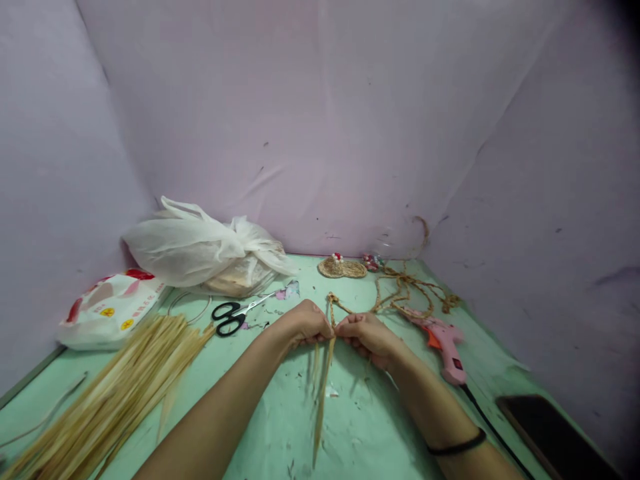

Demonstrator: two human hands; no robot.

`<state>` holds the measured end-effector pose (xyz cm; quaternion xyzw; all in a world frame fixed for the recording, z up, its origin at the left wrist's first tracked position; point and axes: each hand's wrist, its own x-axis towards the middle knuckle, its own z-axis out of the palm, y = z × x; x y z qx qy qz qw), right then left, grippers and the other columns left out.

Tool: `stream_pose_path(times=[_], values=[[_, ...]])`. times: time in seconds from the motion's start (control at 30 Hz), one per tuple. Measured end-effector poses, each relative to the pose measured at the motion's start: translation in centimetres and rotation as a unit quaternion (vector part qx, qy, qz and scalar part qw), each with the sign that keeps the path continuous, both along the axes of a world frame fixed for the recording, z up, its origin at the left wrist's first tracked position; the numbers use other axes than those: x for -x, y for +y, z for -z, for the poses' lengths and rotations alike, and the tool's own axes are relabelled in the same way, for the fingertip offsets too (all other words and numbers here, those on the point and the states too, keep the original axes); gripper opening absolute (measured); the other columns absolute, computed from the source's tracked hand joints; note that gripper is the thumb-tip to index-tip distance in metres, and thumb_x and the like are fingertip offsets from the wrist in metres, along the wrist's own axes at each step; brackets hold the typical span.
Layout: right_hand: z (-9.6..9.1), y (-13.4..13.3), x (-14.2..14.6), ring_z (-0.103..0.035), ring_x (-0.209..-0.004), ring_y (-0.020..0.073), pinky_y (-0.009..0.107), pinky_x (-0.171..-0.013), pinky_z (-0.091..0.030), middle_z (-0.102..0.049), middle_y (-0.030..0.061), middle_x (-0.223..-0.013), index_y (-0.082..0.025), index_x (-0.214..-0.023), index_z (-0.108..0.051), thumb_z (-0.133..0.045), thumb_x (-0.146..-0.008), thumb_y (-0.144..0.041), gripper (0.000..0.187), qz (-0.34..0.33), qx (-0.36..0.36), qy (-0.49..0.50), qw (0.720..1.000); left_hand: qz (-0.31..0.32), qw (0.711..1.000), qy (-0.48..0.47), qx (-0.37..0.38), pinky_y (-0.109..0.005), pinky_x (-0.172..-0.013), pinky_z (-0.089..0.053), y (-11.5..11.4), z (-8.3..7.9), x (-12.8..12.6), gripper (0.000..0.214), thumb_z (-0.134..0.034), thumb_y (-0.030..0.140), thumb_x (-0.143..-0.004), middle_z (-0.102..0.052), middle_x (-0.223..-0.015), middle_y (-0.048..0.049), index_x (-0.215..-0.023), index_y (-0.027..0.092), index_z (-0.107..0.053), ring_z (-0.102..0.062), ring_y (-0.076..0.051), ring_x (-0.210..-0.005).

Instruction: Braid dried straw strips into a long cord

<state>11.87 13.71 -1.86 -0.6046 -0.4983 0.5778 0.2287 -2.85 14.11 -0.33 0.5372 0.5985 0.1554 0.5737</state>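
Note:
My left hand and my right hand meet near the middle of the green table, both closed in a pinch on one braided straw cord. Loose flat straw strands hang from the pinch toward me. Beyond my fingers the cord loops up and runs right into a tangled heap of braided cord. Exactly how the strands cross between the fingertips is hidden. A small woven straw sole shape with a red and white ornament lies farther back.
Black-handled scissors and a bundle of dry straw lie left. Behind them sit a white plastic bag and a tissue pack. On the right are a pink glue gun with its cable and a dark phone.

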Motion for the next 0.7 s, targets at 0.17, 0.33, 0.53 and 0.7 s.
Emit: stream_pose_path(times=[0.17, 0.33, 0.53, 0.7], values=[[0.8, -0.4, -0.1, -0.018, -0.03, 0.0027, 0.019, -0.032, -0.01, -0.033, -0.0092, -0.036, -0.016, -0.054, -0.046, -0.053, -0.059, -0.02, 0.009, 0.006, -0.001, 0.028, 1.0, 0.016, 0.998, 0.053, -0.03, -0.018, -0.03, -0.02, 0.1, -1.1, 0.1, 0.004, -0.058, 0.015, -0.052, -0.044, -0.036, 0.004, -0.053, 0.012, -0.057, -0.029, -0.005, -0.029], [0.7, -0.8, 0.1, -0.017, -0.029, 0.0032, 0.019, -0.032, -0.01, -0.031, -0.0102, -0.037, -0.016, -0.06, -0.051, -0.052, -0.059, -0.02, 0.005, 0.024, -0.017, 0.062, 0.998, 0.023, 0.997, 0.066, -0.037, -0.018, -0.032, -0.02, -0.2, -1.3, 0.3, 0.002, -0.056, 0.013, -0.053, -0.041, -0.034, 0.0045, -0.051, 0.012, -0.056, -0.028, -0.005, -0.029], [1.0, -0.7, 0.0, -0.018, -0.03, 0.0039, 0.019, -0.032, -0.011, -0.03, -0.0099, -0.036, -0.014, -0.066, -0.057, -0.054, -0.06, -0.022, 0.01, 0.03, -0.027, 0.036, 0.999, 0.06, 0.987, 0.127, -0.074, -0.019, -0.036, -0.025, 0.3, -2.4, 2.4, 0.012, -0.054, 0.02, -0.056, -0.052, -0.045, 0.0006, -0.06, 0.012, -0.062, -0.035, -0.007, -0.034], [1.5, -0.4, 0.0, -0.019, -0.031, 0.0037, 0.02, -0.034, -0.011, -0.032, -0.0088, -0.036, -0.014, -0.067, -0.058, -0.055, -0.061, -0.023, 0.012, 0.011, -0.02, 0.02, 1.0, -0.105, 0.9, 0.321, -0.275, -0.02, -0.047, -0.03, -1.6, -7.9, 8.0, 0.018, -0.055, 0.029, -0.059, -0.054, -0.052, 0.0003, -0.064, 0.014, -0.063, -0.046, -0.01, -0.05]])
